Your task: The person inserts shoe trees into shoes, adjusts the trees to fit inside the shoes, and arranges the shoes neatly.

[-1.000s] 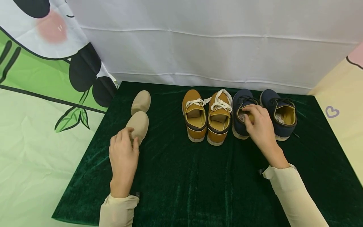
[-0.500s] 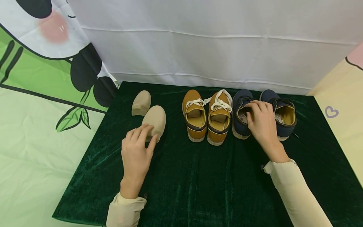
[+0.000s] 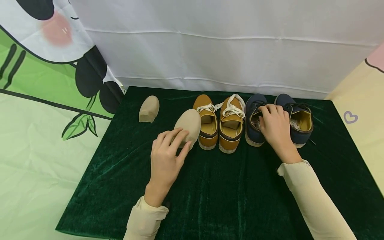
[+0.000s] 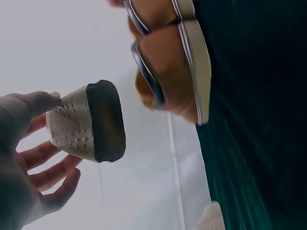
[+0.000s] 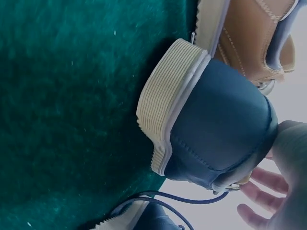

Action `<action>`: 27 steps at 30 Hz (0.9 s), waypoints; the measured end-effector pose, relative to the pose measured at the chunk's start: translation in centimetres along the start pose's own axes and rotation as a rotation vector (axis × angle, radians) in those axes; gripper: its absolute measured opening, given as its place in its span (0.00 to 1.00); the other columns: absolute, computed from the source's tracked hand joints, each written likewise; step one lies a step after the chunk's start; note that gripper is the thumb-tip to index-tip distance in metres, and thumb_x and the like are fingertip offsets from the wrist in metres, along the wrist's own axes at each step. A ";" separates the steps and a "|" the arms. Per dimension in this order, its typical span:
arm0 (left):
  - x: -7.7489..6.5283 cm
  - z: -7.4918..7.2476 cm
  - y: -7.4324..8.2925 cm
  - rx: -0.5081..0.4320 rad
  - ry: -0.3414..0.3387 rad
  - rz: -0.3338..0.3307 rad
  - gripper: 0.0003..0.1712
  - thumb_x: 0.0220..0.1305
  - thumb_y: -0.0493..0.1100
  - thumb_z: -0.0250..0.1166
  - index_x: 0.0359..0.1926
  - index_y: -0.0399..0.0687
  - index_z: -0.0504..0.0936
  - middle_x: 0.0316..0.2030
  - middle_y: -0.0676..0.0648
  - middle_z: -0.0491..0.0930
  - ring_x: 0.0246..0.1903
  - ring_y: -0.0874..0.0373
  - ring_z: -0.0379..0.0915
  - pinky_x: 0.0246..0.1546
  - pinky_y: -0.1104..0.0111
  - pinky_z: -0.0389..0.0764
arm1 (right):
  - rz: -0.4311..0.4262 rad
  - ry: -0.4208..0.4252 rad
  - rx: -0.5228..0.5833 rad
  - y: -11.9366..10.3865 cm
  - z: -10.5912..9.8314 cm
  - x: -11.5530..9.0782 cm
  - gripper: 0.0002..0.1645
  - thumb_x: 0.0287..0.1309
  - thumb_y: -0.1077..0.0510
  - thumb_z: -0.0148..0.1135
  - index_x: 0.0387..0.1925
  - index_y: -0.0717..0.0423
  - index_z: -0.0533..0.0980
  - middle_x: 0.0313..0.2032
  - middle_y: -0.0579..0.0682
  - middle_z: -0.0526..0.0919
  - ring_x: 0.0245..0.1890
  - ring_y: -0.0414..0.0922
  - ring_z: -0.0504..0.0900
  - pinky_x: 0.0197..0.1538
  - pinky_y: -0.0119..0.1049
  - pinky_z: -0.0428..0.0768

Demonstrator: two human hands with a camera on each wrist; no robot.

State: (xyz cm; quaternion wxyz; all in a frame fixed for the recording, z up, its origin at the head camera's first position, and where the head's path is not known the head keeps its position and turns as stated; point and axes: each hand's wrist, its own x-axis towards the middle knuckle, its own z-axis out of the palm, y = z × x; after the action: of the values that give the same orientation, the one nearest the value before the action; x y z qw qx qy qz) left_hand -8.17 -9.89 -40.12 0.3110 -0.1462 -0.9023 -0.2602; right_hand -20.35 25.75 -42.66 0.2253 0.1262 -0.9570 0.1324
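My left hand (image 3: 164,156) holds a beige toe-shaped shoe insert (image 3: 190,122) by its back end, between thumb and fingers. In the left wrist view the insert (image 4: 74,125) shows a dimpled surface and a dark hollow opening. It overlaps the left tan shoe (image 3: 209,141) in the head view. My right hand (image 3: 274,128) is over the opening of the left navy shoe (image 3: 253,136), fingers loosely bent. In the right wrist view gaps show between those fingers beside the navy shoe's collar (image 5: 225,115), and the thumb is mostly hidden.
A second beige insert (image 3: 149,108) lies at the back left of the green velvet cloth (image 3: 207,196). The right tan shoe (image 3: 229,141) with white laces and the right navy shoe (image 3: 301,133) stand in the same row. A white curtain (image 3: 210,60) hangs behind.
My left hand has lifted the nearer insert and carried it right, away from the other insert to the tan shoes. My right hand has shifted slightly forward over the navy shoe.
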 end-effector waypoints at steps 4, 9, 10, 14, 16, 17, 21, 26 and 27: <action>0.3 0.6 1.4 -0.024 -0.011 0.055 0.18 0.69 0.49 0.71 0.58 0.53 0.87 0.58 0.45 0.86 0.55 0.48 0.78 0.48 0.54 0.78 | -0.028 -0.023 -0.050 0.0 -0.1 0.4 0.16 0.69 0.64 0.61 0.56 0.62 0.79 0.54 0.68 0.79 0.56 0.68 0.73 0.57 0.67 0.71; 1.0 1.5 2.8 -0.037 -0.015 0.144 0.17 0.70 0.50 0.71 0.57 0.54 0.87 0.58 0.46 0.86 0.54 0.48 0.79 0.51 0.53 0.79 | -0.044 -0.007 -0.097 -0.1 0.1 1.0 0.12 0.71 0.63 0.60 0.52 0.63 0.79 0.50 0.69 0.80 0.52 0.70 0.74 0.57 0.68 0.72; 1.1 1.7 3.1 -0.038 -0.013 0.161 0.17 0.70 0.50 0.71 0.56 0.54 0.87 0.57 0.46 0.86 0.54 0.48 0.79 0.51 0.53 0.80 | -0.038 -0.003 -0.099 0.0 0.2 1.1 0.12 0.72 0.62 0.59 0.52 0.64 0.78 0.49 0.69 0.80 0.51 0.71 0.75 0.56 0.68 0.73; 1.8 2.5 3.8 -0.050 -0.011 0.222 0.16 0.70 0.50 0.70 0.55 0.54 0.88 0.56 0.47 0.86 0.54 0.49 0.79 0.52 0.54 0.80 | 0.018 -0.007 -0.070 0.0 0.4 1.1 0.12 0.74 0.61 0.58 0.52 0.64 0.78 0.51 0.70 0.79 0.47 0.72 0.78 0.49 0.69 0.79; 2.1 3.0 4.0 -0.055 -0.012 0.246 0.15 0.70 0.50 0.70 0.55 0.54 0.88 0.56 0.47 0.87 0.54 0.49 0.80 0.52 0.54 0.80 | 0.047 -0.011 -0.040 0.0 0.5 1.1 0.12 0.74 0.60 0.58 0.52 0.64 0.77 0.52 0.70 0.79 0.44 0.72 0.80 0.44 0.68 0.81; 2.2 3.1 4.1 -0.059 -0.013 0.256 0.15 0.70 0.50 0.70 0.55 0.54 0.88 0.56 0.47 0.87 0.54 0.49 0.80 0.52 0.55 0.80 | 0.059 -0.011 -0.025 0.1 0.5 1.2 0.12 0.74 0.60 0.58 0.52 0.64 0.77 0.52 0.69 0.79 0.43 0.71 0.81 0.42 0.68 0.81; 2.4 3.8 4.6 -0.066 -0.018 0.290 0.16 0.70 0.51 0.71 0.55 0.55 0.88 0.56 0.48 0.86 0.54 0.50 0.80 0.51 0.56 0.80 | 0.072 -0.001 0.023 0.2 0.4 1.2 0.12 0.75 0.59 0.58 0.51 0.64 0.77 0.52 0.69 0.79 0.36 0.69 0.83 0.39 0.67 0.81; 2.8 4.3 5.4 -0.062 -0.031 0.322 0.16 0.71 0.52 0.70 0.55 0.56 0.88 0.55 0.49 0.86 0.55 0.52 0.80 0.50 0.58 0.80 | 0.076 0.009 0.077 0.5 0.1 1.4 0.12 0.75 0.58 0.58 0.49 0.65 0.78 0.51 0.69 0.80 0.33 0.69 0.83 0.39 0.66 0.80; 2.9 4.4 5.6 -0.061 -0.037 0.328 0.16 0.71 0.52 0.69 0.56 0.56 0.88 0.56 0.49 0.86 0.55 0.52 0.80 0.50 0.58 0.80 | 0.080 0.008 0.091 0.6 0.1 1.5 0.12 0.75 0.58 0.59 0.49 0.65 0.78 0.50 0.69 0.80 0.34 0.68 0.83 0.39 0.66 0.80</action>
State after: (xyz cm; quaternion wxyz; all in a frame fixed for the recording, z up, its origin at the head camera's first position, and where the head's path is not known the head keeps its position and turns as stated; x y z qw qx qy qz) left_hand -10.15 -2.48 -39.12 0.3282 -0.3053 -0.8637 -0.2304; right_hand -21.83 26.04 -42.16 0.2176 0.0975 -0.9534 0.1850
